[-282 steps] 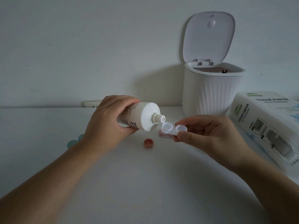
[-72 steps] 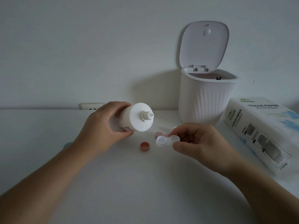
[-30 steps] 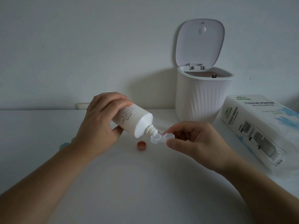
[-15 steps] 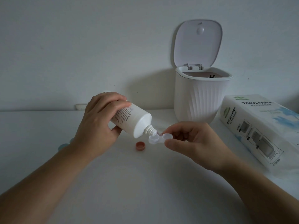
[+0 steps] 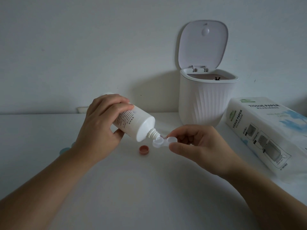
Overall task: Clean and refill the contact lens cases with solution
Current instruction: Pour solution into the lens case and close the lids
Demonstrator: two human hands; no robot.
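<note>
Above the white table (image 5: 116,188), from the head view, we gripped the tilted solution bottle (image 5: 132,123) in our left hand (image 5: 99,130), nozzle over the left well of the lens case (image 5: 163,141), which our right hand (image 5: 199,145) pinched. Below lay a pink cap (image 5: 144,150).

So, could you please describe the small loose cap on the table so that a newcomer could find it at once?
Start at the white bin with its lid up at the back of the table. Come forward to the tilted bottle. Just below its nozzle, the cap lies open side up, the only reddish-brown thing among white ones.
</note>
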